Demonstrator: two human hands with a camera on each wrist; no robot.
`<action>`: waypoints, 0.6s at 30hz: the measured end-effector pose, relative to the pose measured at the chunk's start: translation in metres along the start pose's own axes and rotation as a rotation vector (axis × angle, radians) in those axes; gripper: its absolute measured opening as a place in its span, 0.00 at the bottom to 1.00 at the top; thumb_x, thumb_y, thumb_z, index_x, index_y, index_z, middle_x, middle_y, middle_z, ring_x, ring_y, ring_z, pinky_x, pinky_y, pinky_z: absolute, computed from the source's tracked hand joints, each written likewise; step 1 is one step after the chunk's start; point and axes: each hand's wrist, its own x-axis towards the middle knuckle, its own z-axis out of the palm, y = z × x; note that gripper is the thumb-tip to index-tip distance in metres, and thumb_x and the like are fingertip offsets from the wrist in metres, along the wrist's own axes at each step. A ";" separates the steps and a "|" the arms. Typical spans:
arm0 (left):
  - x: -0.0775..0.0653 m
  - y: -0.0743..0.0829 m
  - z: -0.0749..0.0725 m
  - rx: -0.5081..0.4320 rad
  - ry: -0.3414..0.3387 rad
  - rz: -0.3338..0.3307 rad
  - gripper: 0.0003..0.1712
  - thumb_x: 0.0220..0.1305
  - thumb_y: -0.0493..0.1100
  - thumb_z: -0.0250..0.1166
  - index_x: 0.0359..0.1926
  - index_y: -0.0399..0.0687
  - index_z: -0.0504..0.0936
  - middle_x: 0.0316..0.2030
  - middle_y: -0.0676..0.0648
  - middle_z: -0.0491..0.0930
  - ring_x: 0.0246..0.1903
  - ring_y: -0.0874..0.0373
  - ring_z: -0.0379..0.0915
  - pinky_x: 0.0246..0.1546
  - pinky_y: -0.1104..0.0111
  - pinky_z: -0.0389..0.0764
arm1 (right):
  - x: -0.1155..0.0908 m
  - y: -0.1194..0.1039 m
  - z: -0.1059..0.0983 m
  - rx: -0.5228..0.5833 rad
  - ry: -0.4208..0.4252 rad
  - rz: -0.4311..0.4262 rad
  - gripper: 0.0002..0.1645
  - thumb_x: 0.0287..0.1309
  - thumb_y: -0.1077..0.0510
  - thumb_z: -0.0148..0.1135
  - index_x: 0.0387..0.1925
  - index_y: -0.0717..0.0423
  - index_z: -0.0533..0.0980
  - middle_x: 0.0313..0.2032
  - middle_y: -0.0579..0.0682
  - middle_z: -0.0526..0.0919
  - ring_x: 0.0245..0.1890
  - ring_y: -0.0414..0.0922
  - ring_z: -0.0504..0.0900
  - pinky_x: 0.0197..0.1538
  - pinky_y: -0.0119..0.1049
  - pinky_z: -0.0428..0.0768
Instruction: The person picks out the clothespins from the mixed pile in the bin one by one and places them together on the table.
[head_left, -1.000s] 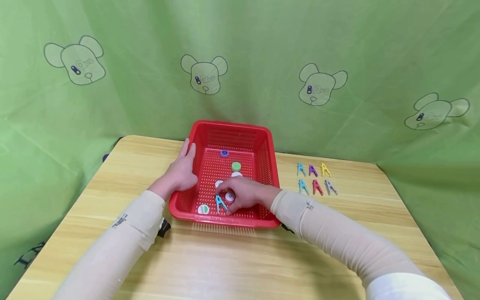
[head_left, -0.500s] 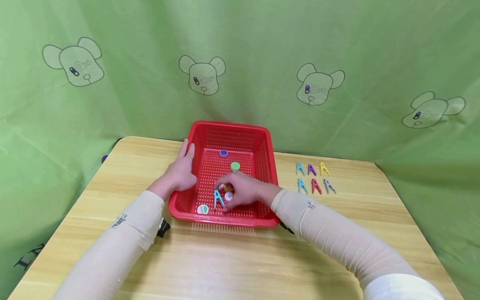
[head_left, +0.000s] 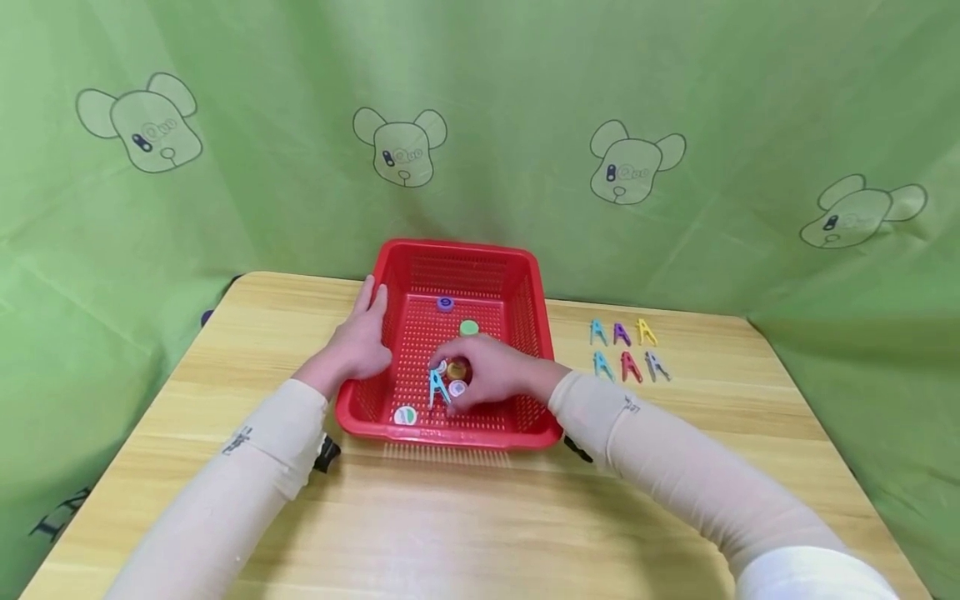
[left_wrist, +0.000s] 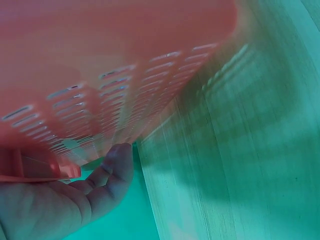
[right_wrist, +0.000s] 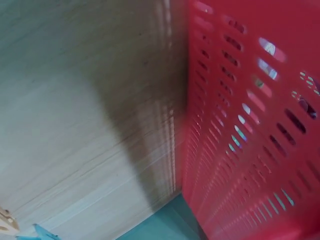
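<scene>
A red perforated plastic basket (head_left: 450,435) stands on the table. My left hand (head_left: 360,342) grips its left rim, thumb inside and fingers outside; the left wrist view shows these fingers (left_wrist: 117,165) against the outer wall. Inside the basket, my right hand (head_left: 487,371) pinches a light-blue clothespin (head_left: 438,388) between thumb and index finger. Around it on the basket floor lie a gold cap (head_left: 455,370), a white cap (head_left: 457,389), a white-and-green cap (head_left: 405,415), a green cap (head_left: 468,327) and a purple cap (head_left: 446,304). The right wrist view shows only the basket's outer wall (right_wrist: 240,125), not the hand.
Right of the basket, clothespins lie in two rows on the wooden table (head_left: 465,533), among them a yellow one (head_left: 646,332), a red one (head_left: 630,367) and a grey one (head_left: 657,367). A green curtain (head_left: 510,83) hangs behind the table.
My right hand has moved slightly away from the basket's near edge with the light-blue clothespin, uncovering the gold cap. My left hand stays on the rim.
</scene>
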 end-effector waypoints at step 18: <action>0.000 0.002 0.001 0.010 -0.008 -0.014 0.61 0.53 0.25 0.62 0.79 0.42 0.35 0.77 0.51 0.17 0.68 0.35 0.56 0.50 0.53 0.81 | -0.031 0.002 -0.033 0.033 0.141 -0.049 0.31 0.43 0.50 0.82 0.52 0.44 0.80 0.46 0.45 0.82 0.48 0.50 0.80 0.51 0.48 0.82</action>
